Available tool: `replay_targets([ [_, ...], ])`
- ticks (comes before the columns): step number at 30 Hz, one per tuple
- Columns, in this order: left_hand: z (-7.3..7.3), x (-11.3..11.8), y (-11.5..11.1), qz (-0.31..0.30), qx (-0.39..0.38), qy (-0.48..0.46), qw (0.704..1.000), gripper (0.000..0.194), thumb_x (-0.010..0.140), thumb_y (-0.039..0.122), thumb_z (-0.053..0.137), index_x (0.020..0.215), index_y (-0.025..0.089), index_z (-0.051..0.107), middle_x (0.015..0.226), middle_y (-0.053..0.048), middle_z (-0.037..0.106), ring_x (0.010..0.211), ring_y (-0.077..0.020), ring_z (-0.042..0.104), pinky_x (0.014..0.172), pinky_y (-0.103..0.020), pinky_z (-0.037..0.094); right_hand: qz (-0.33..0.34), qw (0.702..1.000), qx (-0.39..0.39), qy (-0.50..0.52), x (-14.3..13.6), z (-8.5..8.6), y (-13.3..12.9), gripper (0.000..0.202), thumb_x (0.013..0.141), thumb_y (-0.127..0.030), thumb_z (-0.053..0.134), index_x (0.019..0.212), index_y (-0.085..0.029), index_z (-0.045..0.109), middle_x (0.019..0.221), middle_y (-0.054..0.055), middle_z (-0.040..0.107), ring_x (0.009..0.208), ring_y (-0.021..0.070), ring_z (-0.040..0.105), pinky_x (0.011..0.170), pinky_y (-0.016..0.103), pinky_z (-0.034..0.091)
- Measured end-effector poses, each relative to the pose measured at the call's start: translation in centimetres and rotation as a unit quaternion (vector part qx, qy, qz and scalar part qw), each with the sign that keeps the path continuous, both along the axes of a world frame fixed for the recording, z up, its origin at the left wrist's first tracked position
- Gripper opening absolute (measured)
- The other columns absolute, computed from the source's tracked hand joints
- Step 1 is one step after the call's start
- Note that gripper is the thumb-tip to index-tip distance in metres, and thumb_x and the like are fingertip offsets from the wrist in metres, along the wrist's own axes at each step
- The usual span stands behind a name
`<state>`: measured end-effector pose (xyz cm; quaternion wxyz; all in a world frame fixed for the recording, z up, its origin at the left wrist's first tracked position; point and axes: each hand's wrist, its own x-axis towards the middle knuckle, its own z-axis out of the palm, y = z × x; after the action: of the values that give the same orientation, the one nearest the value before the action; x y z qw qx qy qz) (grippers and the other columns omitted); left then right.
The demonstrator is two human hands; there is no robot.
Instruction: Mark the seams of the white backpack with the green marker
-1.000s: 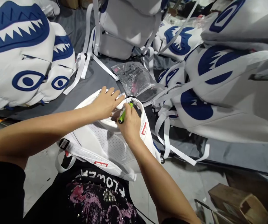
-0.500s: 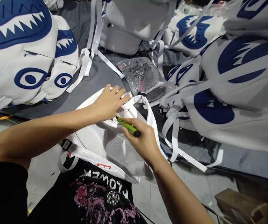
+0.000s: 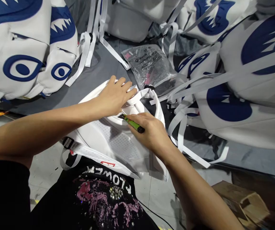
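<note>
A white backpack [image 3: 91, 135] lies on its front between me and the table edge, its mesh back panel and straps facing up. My left hand [image 3: 118, 94] is closed on its upper part, with the fingers bent over the white edging. What its thumb does is hidden. In my right hand [image 3: 149, 129] is a slim green pen [image 3: 134, 124] with a black end. The pen's tip meets the white edging just below my left hand, where a small dark patch shows. A strap with a black buckle [image 3: 68, 142] and a red label runs along the near side.
White backpacks with blue eyes and teeth stand at left [image 3: 29, 35] and are piled at right [image 3: 223, 105], their loose straps [image 3: 190, 156] trailing. A clear plastic bag [image 3: 149, 64] lies beyond my hands. An open cardboard box [image 3: 240, 201] is on the floor at lower right.
The view has shifted slightly, so the surroundings sit higher in the picture. My left hand stays on the backpack. The pen is still at the edging, and a dark patch now shows by its tip.
</note>
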<state>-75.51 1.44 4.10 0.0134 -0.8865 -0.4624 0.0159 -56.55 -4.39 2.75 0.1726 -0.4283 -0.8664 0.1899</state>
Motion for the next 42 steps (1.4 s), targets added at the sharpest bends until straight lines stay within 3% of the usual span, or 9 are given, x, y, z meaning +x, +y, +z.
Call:
replay_targets([
  [4,0.0,-0.1,0.1,0.000,-0.008,-0.013,1.000,0.067,0.087,0.028,0.065,0.149,0.022,0.040,0.150,-0.015,0.048,0.136,-0.0388,0.040,0.109,-0.054,0.031,0.008,0.999,0.022,-0.033,-0.6,0.3,0.0,0.022,0.089,-0.017,0.058,0.100,-0.023,0.076,0.093,0.004,0.076,0.086,0.0222,0.068,0.074,0.038,0.055],
  [12,-0.4,-0.2,0.3,-0.002,-0.022,-0.027,0.999,0.072,0.087,0.026,0.061,0.153,0.024,0.034,0.154,-0.013,0.044,0.140,-0.0396,0.036,0.112,-0.056,0.026,-0.006,0.996,0.027,-0.090,-1.2,0.9,-0.2,0.021,0.087,-0.017,0.059,0.099,-0.023,0.076,0.090,0.004,0.076,0.085,0.0233,0.068,0.069,0.038,0.051],
  [19,-0.2,-0.2,0.4,-0.008,-0.021,-0.013,1.000,0.071,0.084,0.022,0.063,0.150,0.019,0.039,0.150,-0.016,0.047,0.138,-0.0388,0.038,0.112,-0.055,0.027,0.031,0.989,0.019,-0.140,-1.9,1.7,0.2,0.027,0.086,-0.009,0.056,0.098,-0.023,0.075,0.091,0.004,0.077,0.085,0.0231,0.068,0.071,0.038,0.045],
  [30,-1.0,-0.2,0.7,-0.007,-0.019,-0.047,0.999,0.065,0.085,0.026,0.062,0.147,0.019,0.044,0.143,-0.015,0.053,0.135,-0.0395,0.041,0.111,-0.055,0.025,0.031,0.980,-0.018,-0.198,-2.5,3.5,0.1,0.035,0.085,-0.003,0.054,0.104,-0.024,0.074,0.104,0.002,0.079,0.095,0.0234,0.070,0.073,0.035,0.042],
  [37,-1.0,-0.3,0.6,-0.005,-0.009,-0.061,0.998,0.058,0.089,0.026,0.057,0.145,0.021,0.045,0.139,-0.013,0.056,0.133,-0.0376,0.043,0.109,-0.053,0.026,0.004,0.980,-0.021,-0.199,-2.9,3.1,0.1,0.037,0.083,-0.003,0.056,0.107,-0.023,0.075,0.104,0.004,0.079,0.093,0.0244,0.071,0.073,0.036,0.045],
  [42,-1.1,-0.3,0.6,-0.009,-0.005,-0.063,0.998,0.056,0.089,0.025,0.057,0.143,0.020,0.047,0.138,-0.013,0.056,0.131,-0.0383,0.044,0.108,-0.054,0.027,-0.047,0.978,-0.017,-0.201,-3.3,3.0,-0.1,0.029,0.084,-0.013,0.058,0.104,-0.024,0.077,0.091,0.006,0.078,0.081,0.0249,0.071,0.068,0.036,0.043],
])
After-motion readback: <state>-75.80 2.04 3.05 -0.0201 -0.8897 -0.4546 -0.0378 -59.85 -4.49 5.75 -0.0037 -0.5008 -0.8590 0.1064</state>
